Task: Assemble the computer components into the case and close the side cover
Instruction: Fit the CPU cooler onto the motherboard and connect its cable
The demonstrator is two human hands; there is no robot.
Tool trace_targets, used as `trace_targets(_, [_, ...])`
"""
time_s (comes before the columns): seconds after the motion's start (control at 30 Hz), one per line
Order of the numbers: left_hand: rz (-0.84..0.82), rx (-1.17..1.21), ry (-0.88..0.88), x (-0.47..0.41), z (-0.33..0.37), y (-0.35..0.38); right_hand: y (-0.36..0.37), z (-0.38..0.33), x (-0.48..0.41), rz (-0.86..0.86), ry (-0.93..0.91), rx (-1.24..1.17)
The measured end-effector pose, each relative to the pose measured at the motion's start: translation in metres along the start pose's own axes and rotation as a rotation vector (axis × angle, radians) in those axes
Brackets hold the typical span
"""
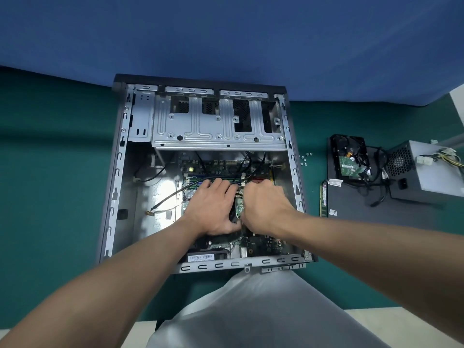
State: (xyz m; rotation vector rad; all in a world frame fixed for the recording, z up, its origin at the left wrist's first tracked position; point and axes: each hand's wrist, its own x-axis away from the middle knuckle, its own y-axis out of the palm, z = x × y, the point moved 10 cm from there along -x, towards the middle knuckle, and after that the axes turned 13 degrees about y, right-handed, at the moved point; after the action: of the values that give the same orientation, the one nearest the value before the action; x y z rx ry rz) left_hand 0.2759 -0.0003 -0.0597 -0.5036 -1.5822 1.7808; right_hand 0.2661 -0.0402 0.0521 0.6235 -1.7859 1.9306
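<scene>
Your left hand [213, 207] and right hand [266, 207] meet inside the case [118, 172] at 12 o'clock on the desk [62, 146]. The right curls on a green card [239, 205]; the left's grip is unclear. Seat it square, pressing evenly.
</scene>
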Motion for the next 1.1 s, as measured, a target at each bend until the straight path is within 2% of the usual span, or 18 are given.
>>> trace_targets(0.1, [-0.008,0.009,0.001,0.000,0.000,0.001,0.008,-0.013,0.013,-0.051,-0.134,0.154])
trace_targets(0.23, [-0.030,0.019,-0.008,0.001,-0.001,0.001,0.010,-0.035,0.032,0.158,-0.500,0.551])
trace_targets(0.3, [-0.021,0.011,-0.003,0.001,0.000,0.001,0.016,-0.038,0.037,0.169,-0.641,0.642])
trace_targets(0.33, [-0.019,0.009,0.000,0.000,0.000,0.001,0.016,-0.038,0.036,0.166,-0.649,0.637])
trace_targets(0.37, [-0.020,0.009,0.001,0.000,0.000,0.001,0.014,-0.034,0.030,0.137,-0.583,0.578])
trace_targets(0.4, [-0.023,0.008,0.002,0.000,0.000,0.002,0.008,-0.027,0.021,0.102,-0.442,0.436])
trace_targets(0.5, [-0.025,-0.016,0.003,-0.001,0.000,0.002,0.001,0.013,-0.002,-0.098,0.098,-0.126])
trace_targets(0.53, [-0.021,-0.014,0.003,-0.001,0.000,0.002,0.003,0.017,-0.004,-0.139,0.153,-0.200])
trace_targets(0.57, [-0.017,-0.009,0.005,0.000,0.000,0.001,0.005,0.014,-0.005,-0.168,0.133,-0.173])
trace_targets(0.67, [-0.008,-0.003,0.008,0.000,0.000,0.000,0.011,-0.007,0.011,-0.220,-0.099,0.112])
trace_targets(0.7, [-0.007,0.009,0.002,0.000,0.000,0.000,0.010,-0.013,0.014,-0.163,-0.196,0.251])
trace_targets(0.8, [-0.016,0.025,-0.011,0.001,-0.001,0.001,0.009,-0.034,0.029,0.168,-0.562,0.661])
trace_targets(0.87, [-0.029,0.022,-0.010,0.001,-0.001,0.002,0.014,-0.036,0.034,0.222,-0.656,0.730])
trace_targets(0.93, [-0.027,0.010,-0.002,0.000,-0.001,0.002,0.010,-0.030,0.026,0.172,-0.518,0.565])
trace_targets(1.03, [-0.005,-0.015,0.007,0.001,0.000,0.000,0.000,0.004,-0.003,-0.055,-0.028,-0.042])
trace_targets(1.07, [0.004,-0.017,0.007,0.000,0.000,0.000,0.002,0.012,-0.009,-0.111,0.060,-0.157])
trace_targets(1.1, [0.007,-0.016,0.008,0.000,0.000,-0.001,0.004,0.012,-0.012,-0.144,0.064,-0.131])
